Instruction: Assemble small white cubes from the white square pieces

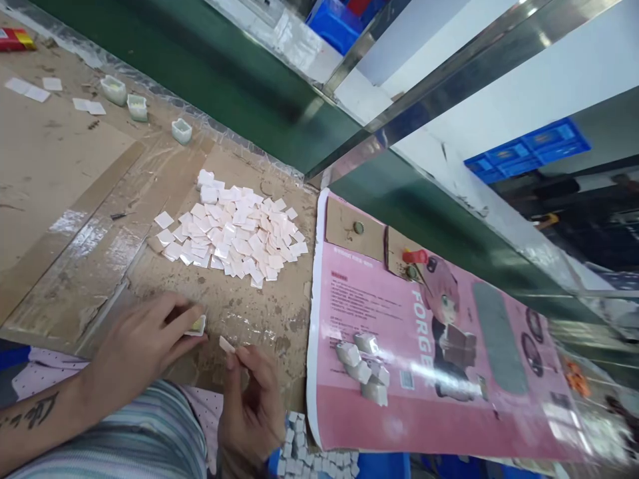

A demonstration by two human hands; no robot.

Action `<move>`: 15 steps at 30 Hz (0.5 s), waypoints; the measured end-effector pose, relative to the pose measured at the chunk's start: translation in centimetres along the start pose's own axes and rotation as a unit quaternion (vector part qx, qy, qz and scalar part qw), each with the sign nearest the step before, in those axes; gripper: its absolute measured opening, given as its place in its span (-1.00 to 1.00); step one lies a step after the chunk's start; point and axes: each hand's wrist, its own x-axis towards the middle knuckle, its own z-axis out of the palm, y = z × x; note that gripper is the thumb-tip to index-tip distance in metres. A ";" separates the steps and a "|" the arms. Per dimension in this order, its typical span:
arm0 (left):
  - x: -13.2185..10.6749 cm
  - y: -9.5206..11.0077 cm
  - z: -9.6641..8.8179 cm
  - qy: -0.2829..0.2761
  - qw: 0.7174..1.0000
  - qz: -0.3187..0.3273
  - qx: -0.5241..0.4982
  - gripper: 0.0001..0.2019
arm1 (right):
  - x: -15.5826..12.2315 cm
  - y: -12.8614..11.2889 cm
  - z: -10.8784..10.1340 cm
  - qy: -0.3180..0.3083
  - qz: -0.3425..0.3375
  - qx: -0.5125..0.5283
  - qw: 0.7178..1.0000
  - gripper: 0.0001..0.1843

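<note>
White square pads (pixel 234 229) lie heaped at centre frame. We see the right hand (pixel 252 422) pinching one pad (pixel 227 344) at its edge, and the left hand (pixel 142 346) curled around a yellow-faced piece (pixel 197 326). We judge the pads light and thin, best taken by their edges.

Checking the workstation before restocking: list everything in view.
square pieces: dozens, white, heaped mid-view
small plastic cups: three, off-white, upper left
paper slips: about five, white, upper left
box: one, red and yellow, top-left corner
poster: one, pink, right of the heap
crate: one, blue, top, behind the glass
small squares: many, grey-white, bottom edge
left hand: one, lower left, holding a yellow-and-white piece
right hand: one, bottom, pinching a white piece
</note>
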 end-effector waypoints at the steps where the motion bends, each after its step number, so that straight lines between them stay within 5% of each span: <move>1: 0.0 0.0 0.0 -0.003 1.000 0.006 -0.010 -0.75 | -0.2 -0.1 0.1 0.003 0.015 0.014 1.000 -0.72; 6: -0.1 -1.4 -0.9 -0.102 0.990 0.069 -0.062 -0.62 | -0.9 -0.6 0.4 0.001 0.161 0.125 0.979 -0.78; 9: -0.1 -1.8 -1.8 -0.146 0.985 0.048 -0.073 -0.55 | -0.9 -1.0 0.5 -0.041 0.229 0.226 0.946 -0.76; 15: -1.9 0.1 -3.1 -0.040 0.973 -0.062 -0.219 -0.70 | -0.4 -1.9 0.7 -0.098 0.197 0.242 0.945 -0.87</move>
